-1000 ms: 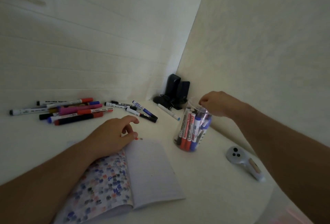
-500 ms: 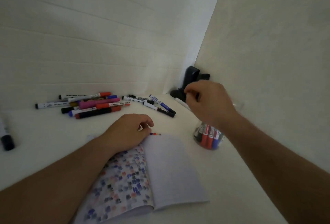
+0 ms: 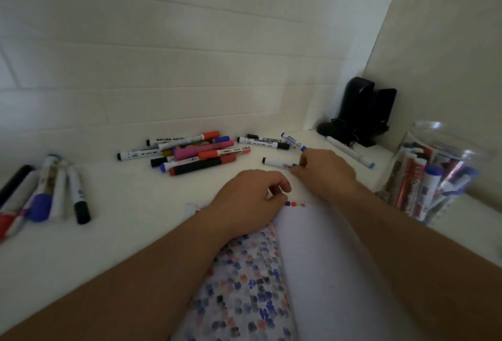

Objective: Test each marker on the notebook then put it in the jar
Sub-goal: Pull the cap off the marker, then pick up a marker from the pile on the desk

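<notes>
right hand (image 3: 324, 173) left the jar (image 3: 434, 172), now pinching a black-capped marker (image 3: 277, 162) on the surface; next test coming.

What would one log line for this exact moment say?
step: pick next marker | right hand: pinching white marker on table | left hand: resting on notebook | jar: holds several markers

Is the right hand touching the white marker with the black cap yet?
Touching. In the head view the right hand has its fingertips on the near end of the white marker, which lies flat on the table.
</notes>
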